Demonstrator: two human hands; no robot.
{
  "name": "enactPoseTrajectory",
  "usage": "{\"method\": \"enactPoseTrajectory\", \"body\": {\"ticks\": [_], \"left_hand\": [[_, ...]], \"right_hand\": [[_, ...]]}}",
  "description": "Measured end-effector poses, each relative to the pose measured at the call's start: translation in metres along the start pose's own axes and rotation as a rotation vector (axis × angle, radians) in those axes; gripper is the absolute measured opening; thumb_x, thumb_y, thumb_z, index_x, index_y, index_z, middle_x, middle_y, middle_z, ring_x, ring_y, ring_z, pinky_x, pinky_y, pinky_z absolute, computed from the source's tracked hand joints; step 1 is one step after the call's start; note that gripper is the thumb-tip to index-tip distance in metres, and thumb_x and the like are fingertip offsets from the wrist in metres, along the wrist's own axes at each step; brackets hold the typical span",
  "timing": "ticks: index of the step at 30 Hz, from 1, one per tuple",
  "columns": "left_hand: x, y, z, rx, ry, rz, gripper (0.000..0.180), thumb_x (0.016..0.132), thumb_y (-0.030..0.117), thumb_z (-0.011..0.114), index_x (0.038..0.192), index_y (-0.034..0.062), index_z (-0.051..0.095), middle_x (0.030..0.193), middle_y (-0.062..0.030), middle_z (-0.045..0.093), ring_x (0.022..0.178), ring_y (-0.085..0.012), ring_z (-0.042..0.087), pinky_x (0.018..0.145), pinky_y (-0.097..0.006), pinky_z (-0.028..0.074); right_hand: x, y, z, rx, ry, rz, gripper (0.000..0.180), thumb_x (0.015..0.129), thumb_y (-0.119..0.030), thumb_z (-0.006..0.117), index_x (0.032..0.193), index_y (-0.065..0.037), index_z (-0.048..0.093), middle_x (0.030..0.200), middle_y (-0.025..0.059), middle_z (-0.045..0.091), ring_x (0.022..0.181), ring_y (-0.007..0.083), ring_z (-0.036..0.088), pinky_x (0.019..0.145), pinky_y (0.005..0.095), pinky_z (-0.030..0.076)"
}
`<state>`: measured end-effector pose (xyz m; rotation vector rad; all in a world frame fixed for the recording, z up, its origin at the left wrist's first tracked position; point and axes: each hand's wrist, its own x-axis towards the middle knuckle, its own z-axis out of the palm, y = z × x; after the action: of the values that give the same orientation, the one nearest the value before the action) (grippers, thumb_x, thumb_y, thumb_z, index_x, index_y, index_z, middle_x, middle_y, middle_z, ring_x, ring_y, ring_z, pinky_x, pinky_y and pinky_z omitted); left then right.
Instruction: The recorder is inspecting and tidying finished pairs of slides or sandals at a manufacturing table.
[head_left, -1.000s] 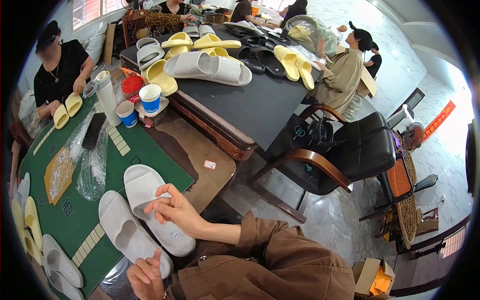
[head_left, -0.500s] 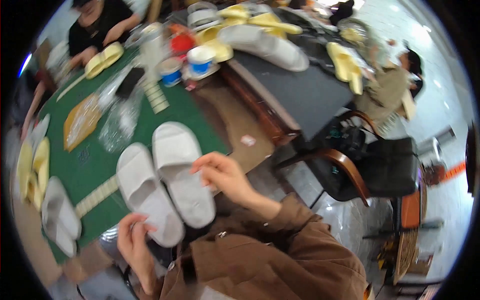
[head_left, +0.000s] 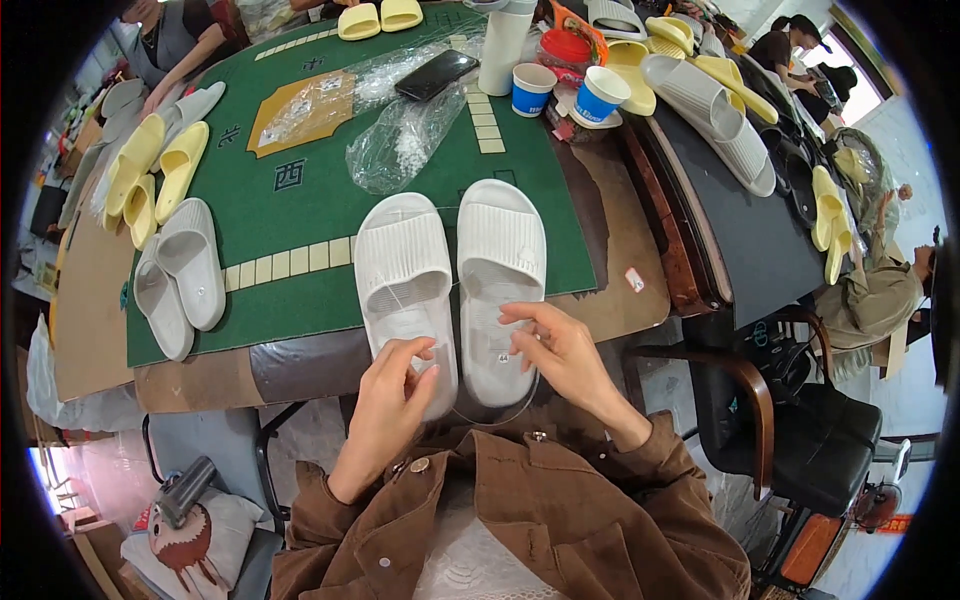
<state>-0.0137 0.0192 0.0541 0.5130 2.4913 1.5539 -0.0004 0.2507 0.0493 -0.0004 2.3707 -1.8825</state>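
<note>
Two white ribbed slide slippers lie side by side, toes away from me, at the near edge of the green mat [head_left: 300,215]. My left hand [head_left: 392,388] rests its fingertips on the heel of the left slipper [head_left: 403,283]. My right hand [head_left: 558,352] pinches a thin clear plastic loop at the heel of the right slipper [head_left: 499,270]. The heels hang over the table's front edge, above my brown jacket.
Grey and yellow slippers [head_left: 170,230] lie at the mat's left. Clear plastic bags [head_left: 400,135], a black phone [head_left: 436,74] and two paper cups [head_left: 566,93] sit further back. A dark table [head_left: 770,260] with more slippers and a black chair [head_left: 800,440] stand at right. Other people sit around.
The view has swung down and left over the mat. The white pair now lies square in front of me, and both hands have come onto the heels.
</note>
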Motion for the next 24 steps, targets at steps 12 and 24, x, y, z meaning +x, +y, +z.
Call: {"method": "enactPoseTrajectory", "body": {"ticks": [12,24], "left_hand": [[-0.012,-0.001,0.008,0.077,-0.056,0.07,0.012,0.087,0.01,0.062,0.086,-0.0016,0.06,0.079,-0.0138,0.06,0.065,-0.029,0.059,0.058,-0.035,0.047],[0.027,-0.024,0.017,0.63,0.148,0.303,0.065,0.082,0.032,0.068,0.124,-0.0106,0.044,0.122,-0.0242,0.047,0.116,-0.0405,0.044,0.097,-0.046,0.037]], "right_hand": [[0.003,0.005,0.002,-0.205,-0.028,-0.123,0.033,0.09,-0.005,0.057,0.123,0.0,0.055,0.113,0.011,0.061,0.094,0.0175,0.06,0.075,0.0293,0.052],[0.017,0.01,0.011,-0.33,0.014,-0.23,0.052,0.094,-0.014,0.054,0.137,0.007,0.036,0.132,0.0228,0.045,0.123,0.0355,0.045,0.104,0.0396,0.035]]}}
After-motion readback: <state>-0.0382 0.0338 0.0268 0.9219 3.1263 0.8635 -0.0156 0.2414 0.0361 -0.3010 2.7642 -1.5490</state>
